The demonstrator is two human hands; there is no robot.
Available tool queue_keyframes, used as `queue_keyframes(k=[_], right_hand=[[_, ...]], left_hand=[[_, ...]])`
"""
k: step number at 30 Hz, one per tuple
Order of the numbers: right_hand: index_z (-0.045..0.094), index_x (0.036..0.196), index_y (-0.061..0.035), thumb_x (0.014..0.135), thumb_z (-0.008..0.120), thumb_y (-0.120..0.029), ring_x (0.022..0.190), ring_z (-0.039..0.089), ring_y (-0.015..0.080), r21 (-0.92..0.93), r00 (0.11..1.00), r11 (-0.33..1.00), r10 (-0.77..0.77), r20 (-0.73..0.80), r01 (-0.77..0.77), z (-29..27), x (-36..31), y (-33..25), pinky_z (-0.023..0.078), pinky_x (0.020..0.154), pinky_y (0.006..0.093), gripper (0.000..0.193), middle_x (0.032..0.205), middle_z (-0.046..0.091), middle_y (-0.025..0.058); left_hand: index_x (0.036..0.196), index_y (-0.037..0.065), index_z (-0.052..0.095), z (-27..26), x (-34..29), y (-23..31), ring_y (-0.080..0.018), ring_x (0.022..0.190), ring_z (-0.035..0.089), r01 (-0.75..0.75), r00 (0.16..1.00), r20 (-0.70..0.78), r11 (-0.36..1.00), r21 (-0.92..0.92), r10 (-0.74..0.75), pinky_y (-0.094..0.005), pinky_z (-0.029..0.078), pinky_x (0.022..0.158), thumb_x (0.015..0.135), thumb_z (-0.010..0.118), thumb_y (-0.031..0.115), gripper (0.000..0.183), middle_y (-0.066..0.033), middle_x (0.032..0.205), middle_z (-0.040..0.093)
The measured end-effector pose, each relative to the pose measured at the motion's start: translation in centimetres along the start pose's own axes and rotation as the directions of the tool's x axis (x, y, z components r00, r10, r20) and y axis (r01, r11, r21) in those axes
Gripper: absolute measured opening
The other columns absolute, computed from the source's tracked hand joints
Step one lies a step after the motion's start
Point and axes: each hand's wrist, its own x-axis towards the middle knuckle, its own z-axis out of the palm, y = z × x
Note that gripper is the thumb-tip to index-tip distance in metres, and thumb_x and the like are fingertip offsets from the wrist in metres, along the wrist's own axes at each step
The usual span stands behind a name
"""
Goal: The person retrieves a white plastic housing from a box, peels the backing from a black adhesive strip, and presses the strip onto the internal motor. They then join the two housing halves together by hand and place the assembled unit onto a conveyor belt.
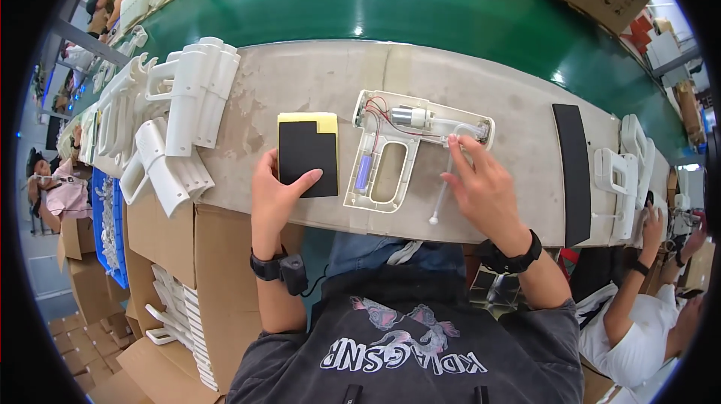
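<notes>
Left hand (276,192) grips a black pad (306,158); right hand (484,192), grip unclear, touches white housing (398,138) on scuffed worktable (529,130) beside green conveyor (451,0).

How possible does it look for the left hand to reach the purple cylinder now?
Probably yes, once freed: the left hand is on the black pad, which sits between it and the white housing. The purple cylinder lies uncovered inside, and the right hand is farther right.
</notes>
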Motion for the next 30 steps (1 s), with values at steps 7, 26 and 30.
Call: queue_keyframes(k=[7, 26, 30], right_hand=[[0.061, 0.135, -0.0055, 0.086, 0.073, -0.008, 0.084, 0.066, 0.0241, 0.123, 0.994, 0.988, 0.082, 0.073, -0.091, -0.9, 0.3, 0.7, 0.055, 0.071, 0.0350, 0.050, 0.125, 0.059, 0.0099], [0.073, 0.109, -0.0023, 0.084, 0.077, -0.002, 0.082, 0.061, 0.0146, 0.866, 0.924, 0.422, -0.140, 0.355, -0.269, -1.9, 3.4, -5.8, 0.049, 0.072, 0.0279, 0.025, 0.098, 0.064, 0.0060], [0.070, 0.107, 0.0004, 0.086, 0.075, -0.003, 0.084, 0.060, 0.0146, 0.837, 0.970, 0.516, -0.048, 0.239, -0.181, -1.7, 4.2, -5.8, 0.049, 0.074, 0.0292, 0.021, 0.099, 0.064, 0.0057]], left_hand=[[0.123, 0.001, 0.053, 0.3, -4.0, 2.3, -0.0115, 0.098, 0.065, -0.012, 1.000, -0.013, 0.799, -0.601, 0.004, -0.0260, 0.053, 0.085, 0.096, 0.069, 0.005, 0.032, -0.0088, 0.109, 0.069], [0.120, -0.001, 0.063, 0.9, -9.4, 2.4, -0.0154, 0.095, 0.066, -0.166, 0.824, 0.452, 0.907, -0.386, 0.343, -0.0298, 0.052, 0.084, 0.091, 0.072, 0.002, 0.031, -0.0102, 0.103, 0.072], [0.121, -0.001, 0.062, 2.0, -9.7, 1.6, -0.0108, 0.099, 0.064, -0.016, 0.902, 0.348, 0.827, -0.561, 0.254, -0.0271, 0.051, 0.087, 0.092, 0.071, 0.002, 0.031, -0.0070, 0.107, 0.072]])
